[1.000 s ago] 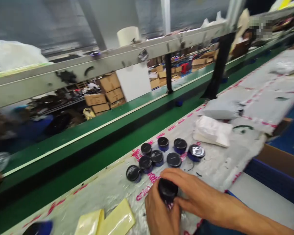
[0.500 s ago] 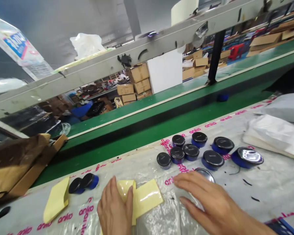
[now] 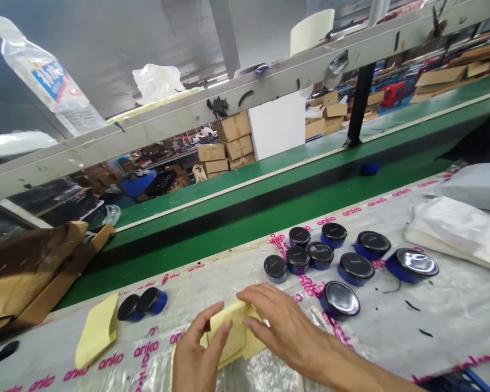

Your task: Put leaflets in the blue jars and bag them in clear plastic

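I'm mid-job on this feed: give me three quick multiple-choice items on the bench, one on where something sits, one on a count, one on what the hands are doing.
1. Where are the two round blue tins with black lids at far left?
A) Stacked in a tower
B) Beside a loose pale yellow sheet
C) On the floor

2. How many such tins are grouped right of the hands?
A) Five
B) Nine
C) Fourteen

3. What are the left hand and right hand on?
A) A second pale yellow sheet
B) One tin
C) Nothing

1 B: the tins sit just right of the sheet.
2 B: nine show there.
3 A: fingers of both hands touch it.
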`<state>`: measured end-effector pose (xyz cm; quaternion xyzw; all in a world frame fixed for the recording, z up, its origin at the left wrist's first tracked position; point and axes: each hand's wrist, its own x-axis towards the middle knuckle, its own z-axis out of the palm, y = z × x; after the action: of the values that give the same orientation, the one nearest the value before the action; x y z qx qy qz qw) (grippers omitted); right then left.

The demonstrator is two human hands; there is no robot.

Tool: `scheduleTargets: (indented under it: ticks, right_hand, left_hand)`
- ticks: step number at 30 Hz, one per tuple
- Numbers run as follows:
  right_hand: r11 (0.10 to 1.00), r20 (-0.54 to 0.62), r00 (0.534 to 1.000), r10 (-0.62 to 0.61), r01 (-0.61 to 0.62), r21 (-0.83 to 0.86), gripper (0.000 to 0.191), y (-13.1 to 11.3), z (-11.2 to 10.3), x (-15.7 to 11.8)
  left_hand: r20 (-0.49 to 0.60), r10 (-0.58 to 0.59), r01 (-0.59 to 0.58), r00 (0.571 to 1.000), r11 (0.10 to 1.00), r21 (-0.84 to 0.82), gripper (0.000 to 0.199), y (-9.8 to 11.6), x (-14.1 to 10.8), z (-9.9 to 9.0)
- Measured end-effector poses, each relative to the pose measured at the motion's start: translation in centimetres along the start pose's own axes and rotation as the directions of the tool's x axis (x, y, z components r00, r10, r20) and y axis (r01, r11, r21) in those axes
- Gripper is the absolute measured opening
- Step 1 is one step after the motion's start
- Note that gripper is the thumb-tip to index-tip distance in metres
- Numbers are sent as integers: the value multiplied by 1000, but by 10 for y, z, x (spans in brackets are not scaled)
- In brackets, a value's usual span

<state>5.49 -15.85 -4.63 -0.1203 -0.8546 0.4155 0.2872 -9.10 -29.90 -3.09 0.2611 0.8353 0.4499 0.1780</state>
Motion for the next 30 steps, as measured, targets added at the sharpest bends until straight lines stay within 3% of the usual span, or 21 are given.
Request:
scheduleTargets:
  ticks: [3,5,7,9,11,14,17,24,30]
  right_hand:
    - [959,35,986,166,-169,226,23,3,-3,-3]
    - [861,98,955,281,-296,413,18,5,-5,-5]
    - [746,160,924,347,-375,550,18,6,-7,-8]
    - [701,186,910,369,-404,587,18,6,-10,-10]
    - [747,145,918,369,-386,541,18,4,-16,-12]
    - [858,37,944,329,-315,406,21,-2,-29,-15]
    - [921,5,965,263,-253,297,18,-9,-40,-16]
    - [948,35,967,252,-254,192,15,-14,-50,-13]
    - [961,30,961,276,-277,28,15,-16,-51,-14]
  left_hand:
    - [19,77,-76,997,996,-50,40,12,-6,4]
    - [-2,103,-102,995,987,-123,38,21,-12,10]
    - [23,23,-16,999,970,-241,42,28,-18,18]
    - [100,-75,104,992,939,-327,51,33,-23,25]
    - [134,-114,152,984,932,-330,56,33,-26,31]
    - [96,-65,87,993,965,-246,50,32,-26,35]
    - [95,-4,20,995,986,-164,45,32,-25,37]
    - [159,39,-24,986,995,-98,40,39,-29,39]
    - [117,148,-151,982,988,19,41,36,-31,41]
